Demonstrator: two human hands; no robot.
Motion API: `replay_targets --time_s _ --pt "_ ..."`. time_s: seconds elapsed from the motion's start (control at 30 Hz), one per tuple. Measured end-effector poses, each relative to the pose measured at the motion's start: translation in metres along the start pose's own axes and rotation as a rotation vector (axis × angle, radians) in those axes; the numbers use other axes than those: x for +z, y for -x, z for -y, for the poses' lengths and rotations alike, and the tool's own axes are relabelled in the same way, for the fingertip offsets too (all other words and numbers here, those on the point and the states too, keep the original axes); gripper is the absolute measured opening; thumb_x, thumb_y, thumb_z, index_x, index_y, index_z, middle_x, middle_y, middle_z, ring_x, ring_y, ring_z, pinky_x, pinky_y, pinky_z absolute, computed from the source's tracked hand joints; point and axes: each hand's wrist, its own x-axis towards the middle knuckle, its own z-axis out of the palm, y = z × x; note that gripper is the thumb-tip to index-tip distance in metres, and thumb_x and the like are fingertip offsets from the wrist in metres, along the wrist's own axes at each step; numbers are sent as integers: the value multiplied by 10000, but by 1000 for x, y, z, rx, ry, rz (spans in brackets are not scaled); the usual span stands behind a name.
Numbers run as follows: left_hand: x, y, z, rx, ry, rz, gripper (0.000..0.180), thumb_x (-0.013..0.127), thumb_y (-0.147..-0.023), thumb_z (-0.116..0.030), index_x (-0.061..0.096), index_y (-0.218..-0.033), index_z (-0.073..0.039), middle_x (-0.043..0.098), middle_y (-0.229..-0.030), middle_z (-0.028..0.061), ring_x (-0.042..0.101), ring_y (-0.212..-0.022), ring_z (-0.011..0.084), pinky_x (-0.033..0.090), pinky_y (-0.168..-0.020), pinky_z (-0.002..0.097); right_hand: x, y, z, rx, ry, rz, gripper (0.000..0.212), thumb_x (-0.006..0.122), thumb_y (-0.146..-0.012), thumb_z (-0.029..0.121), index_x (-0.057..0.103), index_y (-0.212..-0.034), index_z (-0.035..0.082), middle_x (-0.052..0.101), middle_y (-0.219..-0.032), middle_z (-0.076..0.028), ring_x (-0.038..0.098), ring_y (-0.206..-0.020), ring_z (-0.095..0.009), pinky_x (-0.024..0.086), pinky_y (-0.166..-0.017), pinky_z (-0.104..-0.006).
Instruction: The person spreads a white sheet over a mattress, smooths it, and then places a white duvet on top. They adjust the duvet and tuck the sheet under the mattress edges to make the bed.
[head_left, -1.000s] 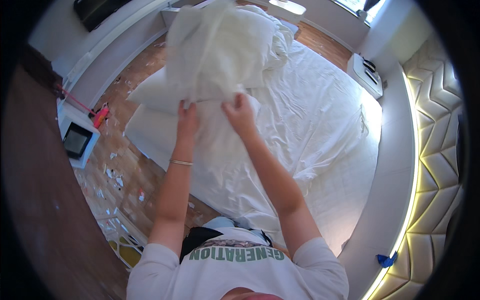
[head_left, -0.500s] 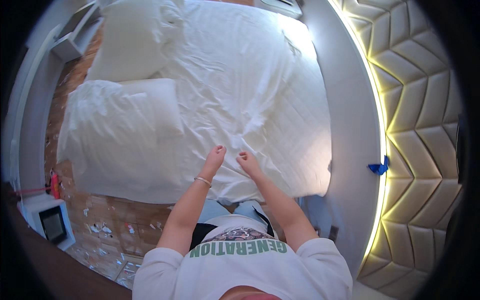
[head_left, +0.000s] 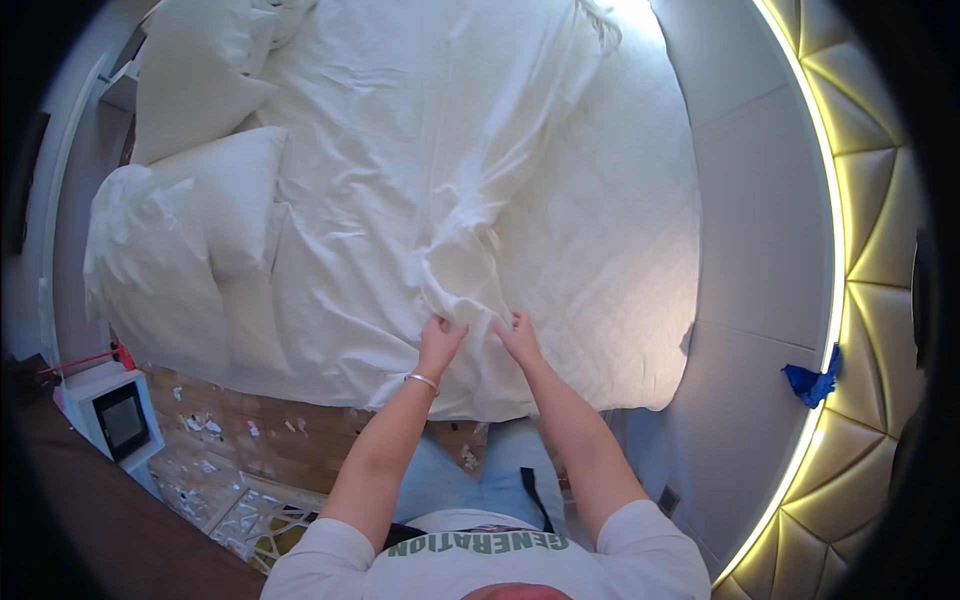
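Observation:
A rumpled white bed sheet (head_left: 370,230) lies over much of the bed. Its near part is gathered into a raised fold between my two hands. My left hand (head_left: 440,343), with a bracelet at the wrist, has its fingers closed on the cloth. A short way to its right, my right hand (head_left: 519,340) pinches the same sheet. To the right of the sheet shows the smoother white bed surface (head_left: 625,270). Parts of the fingers are hidden in the cloth.
White pillows (head_left: 245,185) lie at the left of the bed, one partly under crumpled white cloth (head_left: 150,240). A small white cabinet (head_left: 105,385) stands at lower left. Scraps litter the wooden floor (head_left: 280,420). A padded, lit wall (head_left: 870,330) with a blue cloth (head_left: 812,380) is at right.
The sheet between my hands has risen into a loose, open fold. Both hands now sit lower in view, and the view has shifted, with the bed appearing larger.

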Motion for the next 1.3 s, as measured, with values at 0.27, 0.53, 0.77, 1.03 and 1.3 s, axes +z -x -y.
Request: replay_targets --time_s 0.27,0.53,0.77,1.03,1.3 --pt "33 7 16 -347 467 -537 317 416 -805 -147 496 -1026 65 578 -940 152 563 -832 252 443 -749 344 -33 70 19 -411 223 718 272 536 -703 167 579 -952 66 597 -840 -187 579 -786 -327 458 -698 -401" --pt "11 61 10 -427 709 -123 336 444 -878 -238 502 -1095 13 580 -981 75 558 -842 168 451 -752 286 -18 -25 -5 116 -561 11 238 499 -857 224 546 -951 11 597 -854 -67 556 -781 -142 452 -705 -279" --pt "-37 88 -64 -515 827 654 302 581 -832 -179 549 -1091 -27 597 -984 22 554 -871 91 450 -743 251 -16 -73 78 294 -1474 579 302 476 -864 213 509 -1097 25 570 -1037 -107 553 -934 -199 437 -844 -320" --pt "-32 56 -52 -502 743 900 367 576 -836 -199 505 -1151 -24 581 -1030 24 547 -907 98 439 -792 255 -55 -49 51 86 -1701 432 346 476 -863 237 491 -1138 28 547 -1093 -102 537 -966 -194 422 -865 -326" --pt "81 54 -69 -330 474 917 581 548 -838 -222 292 -1314 -11 455 -1239 99 441 -1126 174 382 -898 286 -225 -10 -108 258 -1012 -896 341 449 -880 274 482 -1070 -7 522 -1063 -110 523 -956 -215 442 -824 -347"
